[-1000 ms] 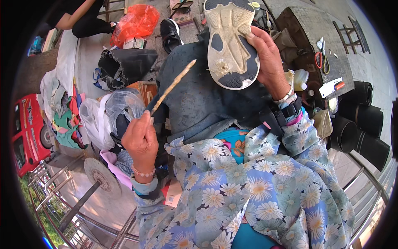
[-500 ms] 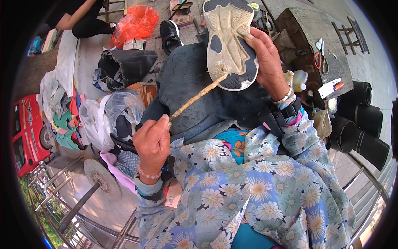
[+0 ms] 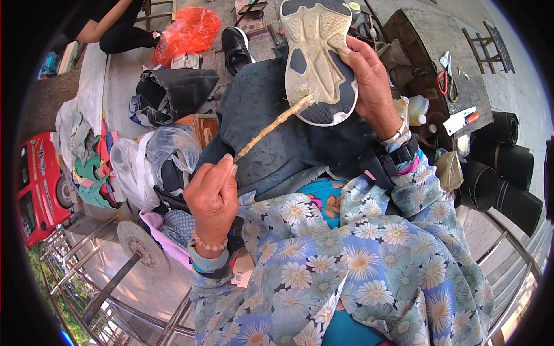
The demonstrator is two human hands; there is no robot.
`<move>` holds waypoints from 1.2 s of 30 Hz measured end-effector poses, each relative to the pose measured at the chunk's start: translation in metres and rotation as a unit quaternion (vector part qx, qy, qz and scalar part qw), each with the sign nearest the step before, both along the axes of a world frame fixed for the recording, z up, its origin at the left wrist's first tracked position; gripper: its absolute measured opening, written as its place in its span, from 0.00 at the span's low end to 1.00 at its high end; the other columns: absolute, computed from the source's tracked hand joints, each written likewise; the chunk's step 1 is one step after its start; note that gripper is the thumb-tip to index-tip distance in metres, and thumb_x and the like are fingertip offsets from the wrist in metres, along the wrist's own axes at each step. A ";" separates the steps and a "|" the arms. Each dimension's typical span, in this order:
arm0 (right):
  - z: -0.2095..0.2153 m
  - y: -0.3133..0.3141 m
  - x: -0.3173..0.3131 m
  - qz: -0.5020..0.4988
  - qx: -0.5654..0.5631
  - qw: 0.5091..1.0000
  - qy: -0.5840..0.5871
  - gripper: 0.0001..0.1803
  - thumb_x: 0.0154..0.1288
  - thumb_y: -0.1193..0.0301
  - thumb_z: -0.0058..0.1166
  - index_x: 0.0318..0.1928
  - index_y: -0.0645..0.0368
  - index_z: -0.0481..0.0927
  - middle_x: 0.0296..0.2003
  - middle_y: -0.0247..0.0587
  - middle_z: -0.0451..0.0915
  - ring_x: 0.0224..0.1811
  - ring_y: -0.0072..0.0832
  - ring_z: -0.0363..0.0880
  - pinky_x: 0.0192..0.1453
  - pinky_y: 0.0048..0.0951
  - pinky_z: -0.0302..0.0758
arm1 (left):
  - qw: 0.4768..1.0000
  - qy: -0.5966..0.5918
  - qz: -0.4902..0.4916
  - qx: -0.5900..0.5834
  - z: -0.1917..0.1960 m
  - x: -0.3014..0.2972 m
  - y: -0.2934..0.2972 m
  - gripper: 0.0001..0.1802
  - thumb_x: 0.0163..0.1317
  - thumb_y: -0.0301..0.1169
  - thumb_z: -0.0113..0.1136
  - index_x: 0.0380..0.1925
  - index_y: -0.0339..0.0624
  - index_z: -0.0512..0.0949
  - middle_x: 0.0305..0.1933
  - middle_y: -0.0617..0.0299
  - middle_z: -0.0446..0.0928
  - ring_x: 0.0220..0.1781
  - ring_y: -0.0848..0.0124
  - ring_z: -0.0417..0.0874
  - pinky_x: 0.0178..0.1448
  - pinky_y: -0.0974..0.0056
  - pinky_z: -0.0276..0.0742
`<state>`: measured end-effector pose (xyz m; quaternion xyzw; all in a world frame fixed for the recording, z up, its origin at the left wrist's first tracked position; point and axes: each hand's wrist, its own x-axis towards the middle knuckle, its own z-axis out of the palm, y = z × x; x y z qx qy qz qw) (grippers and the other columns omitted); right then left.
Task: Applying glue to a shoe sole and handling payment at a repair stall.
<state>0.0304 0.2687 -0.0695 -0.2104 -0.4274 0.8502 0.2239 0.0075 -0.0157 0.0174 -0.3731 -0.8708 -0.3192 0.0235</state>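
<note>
My right hand [image 3: 370, 78] grips a shoe [image 3: 311, 43] by its side, with the white and dark sole facing up. Between the closed fingers of my left hand [image 3: 212, 199] is the near end of a thin, crusted tan stick [image 3: 270, 130]. Its far tip touches the heel part of the sole, beside a small rough hole with pale strands. A dark apron-like cloth [image 3: 259, 104] covers my lap beneath the shoe. The shoe's upper side is hidden.
A black shoe [image 3: 235, 52] and an orange-red plastic bag [image 3: 190, 34] lie ahead. At the right, scissors [image 3: 446, 78] and a white-bladed knife [image 3: 460, 121] rest on a board above black rolls [image 3: 502, 158]. Clear and white bags [image 3: 133, 170] stand left. Another person's leg [image 3: 124, 37] shows far left.
The stick's tip has shifted slightly up and left across the heel, covering more of the hole. My left hand rose a little with it; the shoe moved slightly left.
</note>
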 end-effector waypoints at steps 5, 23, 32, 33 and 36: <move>0.001 0.001 0.000 -0.001 -0.008 1.000 0.004 0.19 0.59 0.75 0.52 0.50 0.66 0.68 0.38 0.40 0.76 0.37 0.21 0.76 0.41 0.22 0.74 | 1.000 0.009 0.021 0.006 0.000 0.002 -0.006 0.10 0.50 0.15 0.56 0.34 0.34 0.77 0.19 0.57 0.69 0.18 0.68 0.69 0.22 0.67 0.62; 0.002 0.002 0.001 -0.001 -0.014 1.000 0.012 0.20 0.58 0.75 0.51 0.51 0.67 0.67 0.39 0.42 0.76 0.38 0.22 0.76 0.42 0.22 0.74 | 0.999 0.026 0.010 0.035 -0.006 -0.001 -0.009 0.11 0.49 0.15 0.57 0.35 0.33 0.78 0.19 0.57 0.70 0.18 0.71 0.68 0.22 0.70 0.63; -0.002 0.002 0.000 -0.002 -0.013 1.000 0.010 0.20 0.58 0.75 0.53 0.51 0.66 0.67 0.39 0.41 0.76 0.38 0.22 0.76 0.42 0.22 0.74 | 0.999 0.032 -0.018 0.000 -0.005 -0.004 -0.004 0.12 0.48 0.14 0.56 0.35 0.33 0.77 0.20 0.56 0.70 0.18 0.68 0.70 0.23 0.68 0.64; -0.003 0.002 0.001 0.000 -0.012 1.000 0.015 0.20 0.58 0.75 0.53 0.51 0.66 0.67 0.39 0.41 0.76 0.38 0.22 0.76 0.42 0.22 0.74 | 0.999 0.031 -0.019 0.000 -0.004 -0.004 -0.004 0.12 0.48 0.14 0.56 0.35 0.33 0.77 0.20 0.56 0.70 0.18 0.68 0.70 0.23 0.68 0.64; -0.004 0.003 0.001 0.002 -0.011 1.000 0.013 0.20 0.58 0.75 0.52 0.51 0.67 0.67 0.39 0.41 0.76 0.38 0.22 0.76 0.42 0.22 0.74 | 0.999 0.038 -0.018 -0.015 -0.002 -0.005 -0.007 0.12 0.48 0.14 0.56 0.35 0.33 0.77 0.20 0.55 0.70 0.19 0.66 0.70 0.23 0.68 0.65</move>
